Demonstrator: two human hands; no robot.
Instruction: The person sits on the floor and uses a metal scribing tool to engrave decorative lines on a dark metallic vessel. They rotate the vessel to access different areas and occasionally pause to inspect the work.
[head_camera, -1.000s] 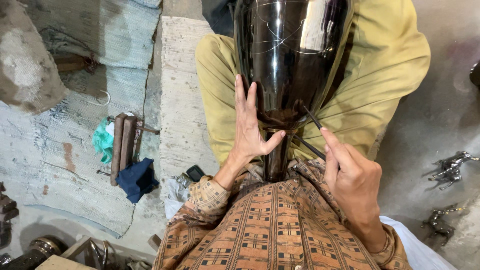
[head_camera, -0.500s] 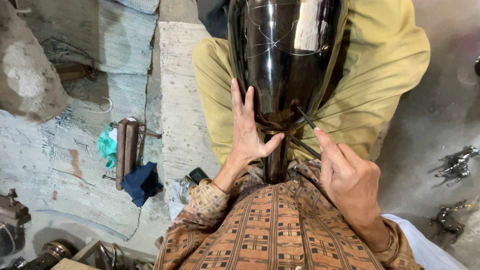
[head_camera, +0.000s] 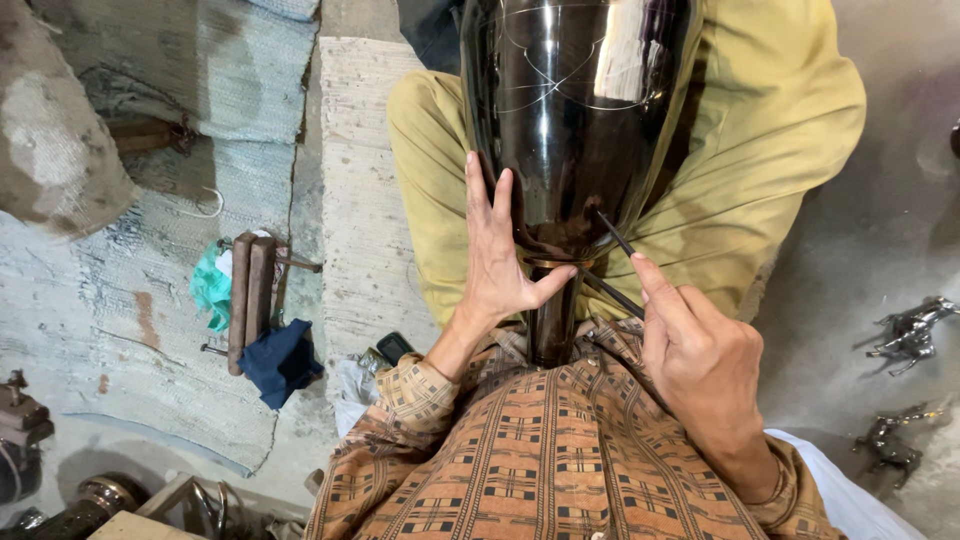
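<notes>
Across my lap, on the yellow-green trousers (head_camera: 780, 150), lies the glossy black metal vase (head_camera: 575, 110), its long axis running straight away from my chest: the wide belly toward the top of the view, the narrow neck (head_camera: 552, 310) pointing back at my checked brown shirt (head_camera: 560, 470). Thin scribed lines show pale on the upper belly. My left hand (head_camera: 500, 270) lies flat against the vase's left flank just above the neck, fingers spread and straight, thumb hooked round under the brass-coloured ring (head_camera: 550, 262) where the belly narrows; it steadies, not clenches. My right hand (head_camera: 700, 350) sits to the right of the neck, fingers pinched closed on a thin dark engraving tool (head_camera: 618, 262). The tool slants up and left from the fingertips, its tip touching the lower right of the belly just above the ring. So the working spot lies up and left of my right fingers, near them, with the left thumb just across the neck. On the pale mat (head_camera: 365, 200) to my left lie a wooden-handled tool (head_camera: 250, 300) and a dark blue cloth (head_camera: 280, 360); small silvery horse figures (head_camera: 915, 325) stand on the floor at right
</notes>
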